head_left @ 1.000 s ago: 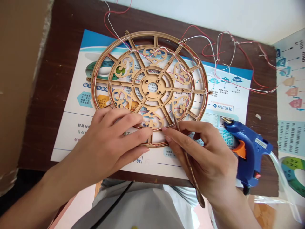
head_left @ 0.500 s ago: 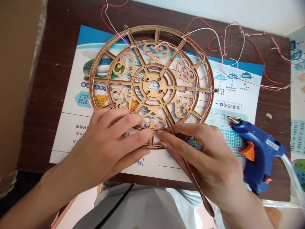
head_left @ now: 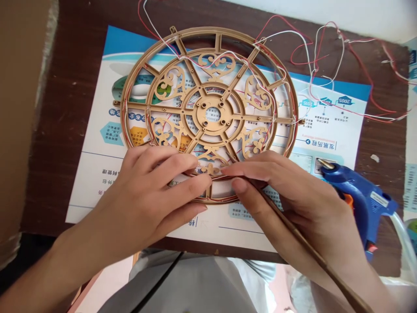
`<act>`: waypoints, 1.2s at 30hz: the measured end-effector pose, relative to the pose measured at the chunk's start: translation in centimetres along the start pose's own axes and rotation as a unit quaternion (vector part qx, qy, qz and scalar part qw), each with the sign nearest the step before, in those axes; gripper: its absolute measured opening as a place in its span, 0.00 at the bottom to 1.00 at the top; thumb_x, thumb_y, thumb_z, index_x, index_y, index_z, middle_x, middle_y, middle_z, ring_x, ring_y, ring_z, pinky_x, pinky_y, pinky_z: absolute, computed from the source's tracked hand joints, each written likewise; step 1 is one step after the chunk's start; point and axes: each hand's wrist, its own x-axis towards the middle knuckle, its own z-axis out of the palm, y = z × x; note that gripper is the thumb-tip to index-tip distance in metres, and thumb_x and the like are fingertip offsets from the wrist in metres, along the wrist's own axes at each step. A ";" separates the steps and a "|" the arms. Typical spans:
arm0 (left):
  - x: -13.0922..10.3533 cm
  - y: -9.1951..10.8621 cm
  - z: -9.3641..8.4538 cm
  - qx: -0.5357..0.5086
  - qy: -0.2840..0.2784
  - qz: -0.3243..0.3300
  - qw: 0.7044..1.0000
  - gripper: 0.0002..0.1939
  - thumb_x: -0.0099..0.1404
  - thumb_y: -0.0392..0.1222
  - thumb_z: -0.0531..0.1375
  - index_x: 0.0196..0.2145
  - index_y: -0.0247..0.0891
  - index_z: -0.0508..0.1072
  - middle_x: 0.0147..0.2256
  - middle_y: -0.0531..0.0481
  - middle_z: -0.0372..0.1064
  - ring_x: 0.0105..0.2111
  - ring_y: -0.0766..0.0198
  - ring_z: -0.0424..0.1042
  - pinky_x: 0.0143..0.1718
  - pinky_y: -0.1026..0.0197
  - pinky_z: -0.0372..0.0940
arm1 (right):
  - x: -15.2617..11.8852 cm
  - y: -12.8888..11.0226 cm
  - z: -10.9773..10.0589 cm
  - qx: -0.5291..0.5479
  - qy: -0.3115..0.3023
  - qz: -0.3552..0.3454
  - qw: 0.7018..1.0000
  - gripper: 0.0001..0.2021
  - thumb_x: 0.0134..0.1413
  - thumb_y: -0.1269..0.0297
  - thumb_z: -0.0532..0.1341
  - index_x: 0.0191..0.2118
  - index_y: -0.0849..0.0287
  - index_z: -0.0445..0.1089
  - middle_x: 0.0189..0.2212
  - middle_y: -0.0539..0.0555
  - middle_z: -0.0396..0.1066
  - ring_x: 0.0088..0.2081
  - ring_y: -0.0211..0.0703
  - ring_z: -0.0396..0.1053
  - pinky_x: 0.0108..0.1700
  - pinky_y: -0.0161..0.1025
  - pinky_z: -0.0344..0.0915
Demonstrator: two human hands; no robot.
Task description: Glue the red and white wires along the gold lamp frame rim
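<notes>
A round gold-coloured frame [head_left: 215, 77] with spokes, rings and scroll ornaments lies on printed sheets. Red and white wires [head_left: 224, 52] run in its channels. My left hand [head_left: 159, 180] lies over the frame's lower left, its fingers bent onto the inner ring; its thumb is mostly hidden. In my right hand [head_left: 293, 204] is a slender brown metal tool [head_left: 289, 226], tilted, its thin tip among the lower ornament and spoke. The right index fingertip and thumb are close to the inner ring and wires at the lower right.
A blue glue gun [head_left: 361, 195] with an orange trigger lies right of my right hand, partly covered by it. Loose wires [head_left: 312, 65] trail over the dark table [head_left: 81, 17] at upper right. A cardboard box [head_left: 19, 108] stands on the left.
My right hand has shifted right, thumb farther from the left fingers. The tool's handle now points more to the lower right. The left hand stays put; the view has shifted slightly.
</notes>
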 end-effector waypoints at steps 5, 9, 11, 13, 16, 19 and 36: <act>-0.1 0.0 -0.1 -0.001 -0.010 0.001 1.000 0.08 0.85 0.48 0.56 0.55 0.49 0.74 0.55 0.49 0.78 0.57 0.49 0.72 0.57 0.44 0.62 | -0.3 -0.3 0.3 0.004 0.002 0.016 1.000 0.07 0.76 0.74 0.63 0.48 0.54 0.75 0.40 0.52 0.78 0.40 0.41 0.76 0.41 0.40 0.73; -0.1 -0.1 0.1 -0.005 0.000 0.014 1.000 0.09 0.85 0.48 0.57 0.56 0.46 0.73 0.55 0.47 0.77 0.56 0.48 0.70 0.56 0.44 0.60 | 0.1 -0.3 0.5 0.008 -0.006 0.034 0.999 0.06 0.74 0.73 0.64 0.45 0.54 0.73 0.38 0.50 0.75 0.37 0.42 0.74 0.38 0.41 0.70; 0.0 -0.1 0.2 -0.006 0.009 0.019 1.000 0.09 0.85 0.48 0.58 0.55 0.46 0.74 0.55 0.46 0.77 0.55 0.48 0.71 0.55 0.45 0.60 | 0.4 -0.3 0.4 0.025 -0.030 0.054 0.998 0.05 0.73 0.71 0.64 0.44 0.53 0.73 0.37 0.49 0.73 0.36 0.41 0.72 0.36 0.40 0.69; 0.0 -0.2 0.4 -0.005 0.018 0.022 1.000 0.09 0.85 0.48 0.58 0.55 0.45 0.74 0.55 0.46 0.77 0.54 0.48 0.71 0.55 0.45 0.60 | 0.7 -0.3 0.3 0.039 -0.045 0.083 0.995 0.04 0.73 0.69 0.65 0.43 0.53 0.72 0.36 0.48 0.71 0.33 0.40 0.70 0.33 0.40 0.67; 0.0 -0.2 0.6 -0.002 0.027 0.023 0.999 0.09 0.84 0.48 0.58 0.54 0.45 0.74 0.54 0.46 0.78 0.54 0.48 0.72 0.54 0.45 0.61 | 0.8 -0.4 0.4 0.026 -0.039 0.092 0.995 0.04 0.72 0.70 0.65 0.44 0.53 0.71 0.34 0.47 0.70 0.30 0.39 0.66 0.33 0.39 0.66; -0.1 -0.2 0.6 -0.006 0.029 0.020 0.999 0.09 0.84 0.48 0.58 0.54 0.45 0.75 0.54 0.46 0.78 0.55 0.47 0.72 0.55 0.44 0.62 | 0.8 -0.4 0.7 0.005 -0.026 0.083 0.996 0.05 0.72 0.71 0.64 0.43 0.53 0.71 0.34 0.46 0.68 0.29 0.38 0.63 0.34 0.39 0.66; -0.2 -0.4 0.8 -0.006 0.042 0.031 0.999 0.10 0.84 0.47 0.58 0.54 0.43 0.76 0.53 0.45 0.78 0.54 0.47 0.73 0.54 0.44 0.61 | 1.7 0.0 -0.3 -0.019 -0.057 0.044 0.997 0.06 0.70 0.66 0.70 0.41 0.51 0.72 0.33 0.48 0.73 0.29 0.43 0.68 0.33 0.43 0.68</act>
